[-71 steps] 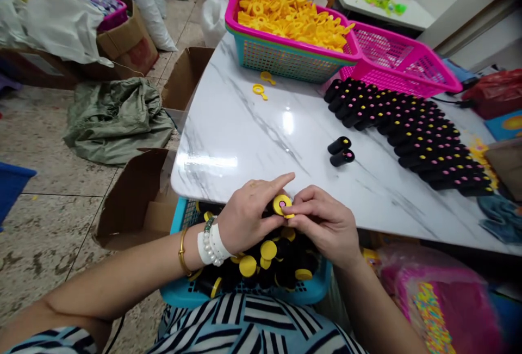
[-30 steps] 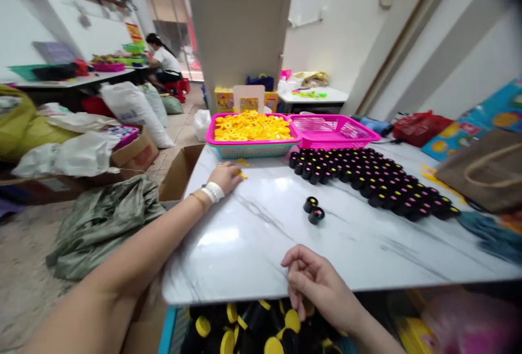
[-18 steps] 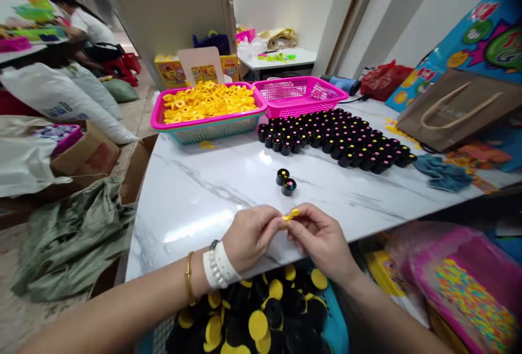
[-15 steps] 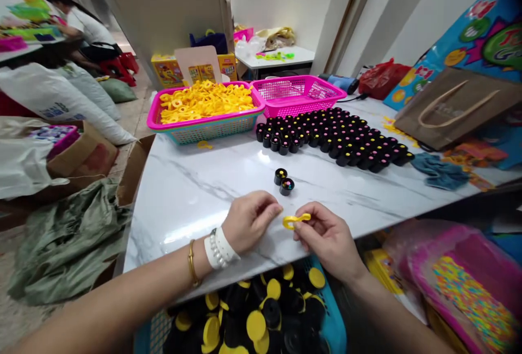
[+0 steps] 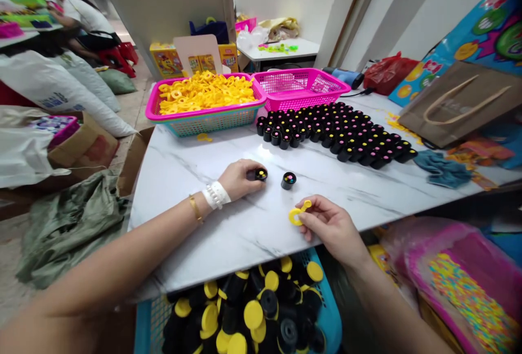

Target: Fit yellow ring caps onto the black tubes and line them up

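My left hand [image 5: 240, 180] pinches a small black cup [image 5: 261, 174] with yellow bits inside, low over the marble-patterned table [image 5: 196, 172]. In my right hand [image 5: 326, 221] is a yellow plastic ring with a short handle [image 5: 297, 216], held between thumb and fingers near the table's front edge. A second black cup [image 5: 288, 181], showing pink and other coloured bits, stands upright between and beyond my hands. Farther back, many more black cups [image 5: 326, 128] with pink or yellow dots on top stand packed in rows.
A pink basket [image 5: 153, 109] heaped with yellow ring pieces [image 5: 206, 93] stands at the back left, beside another pink basket [image 5: 304, 85]. Below the front edge, a blue basket [image 5: 332, 310] holds black containers with yellow lids. A paper bag [image 5: 457, 106] stands right. A person [image 5: 84, 17] sits far left.
My left hand has moved forward and taken hold of one of the two black cups, shifting it left, away from the other. My right hand still holds the yellow ring piece, now tilted differently.
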`<move>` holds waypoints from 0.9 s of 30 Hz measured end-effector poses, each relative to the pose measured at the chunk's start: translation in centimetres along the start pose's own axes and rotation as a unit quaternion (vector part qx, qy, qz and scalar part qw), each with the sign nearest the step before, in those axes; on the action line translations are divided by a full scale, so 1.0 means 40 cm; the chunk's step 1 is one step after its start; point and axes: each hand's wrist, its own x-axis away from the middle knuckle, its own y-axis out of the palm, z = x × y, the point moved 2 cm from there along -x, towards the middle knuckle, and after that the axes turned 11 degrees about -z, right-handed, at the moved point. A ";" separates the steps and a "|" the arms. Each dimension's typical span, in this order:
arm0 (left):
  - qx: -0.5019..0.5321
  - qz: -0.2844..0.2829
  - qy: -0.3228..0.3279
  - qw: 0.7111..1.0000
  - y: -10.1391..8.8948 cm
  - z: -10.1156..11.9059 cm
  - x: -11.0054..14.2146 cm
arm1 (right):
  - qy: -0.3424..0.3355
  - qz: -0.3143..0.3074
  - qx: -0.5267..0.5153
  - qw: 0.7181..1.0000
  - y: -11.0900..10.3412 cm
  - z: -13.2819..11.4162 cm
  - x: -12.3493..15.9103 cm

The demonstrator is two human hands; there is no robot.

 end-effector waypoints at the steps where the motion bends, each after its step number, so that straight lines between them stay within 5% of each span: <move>1: -0.009 0.002 -0.009 1.000 -0.002 0.006 0.044 | 0.007 -0.007 0.001 1.000 0.004 -0.004 0.001; 5: -0.035 0.015 0.002 0.999 0.030 0.059 0.216 | 0.030 -0.062 -0.016 0.998 0.047 -0.018 -0.012; 8: -0.045 0.043 -0.007 0.998 0.068 0.091 0.282 | 0.045 -0.123 -0.016 0.991 0.099 -0.029 -0.036; 14: -0.036 0.037 -0.024 0.998 0.089 0.087 0.284 | 0.082 -0.160 0.032 0.983 0.165 -0.042 -0.074; 27: -0.019 0.022 -0.037 0.999 0.085 0.114 0.301 | 0.059 -0.120 0.056 0.990 0.183 -0.018 -0.068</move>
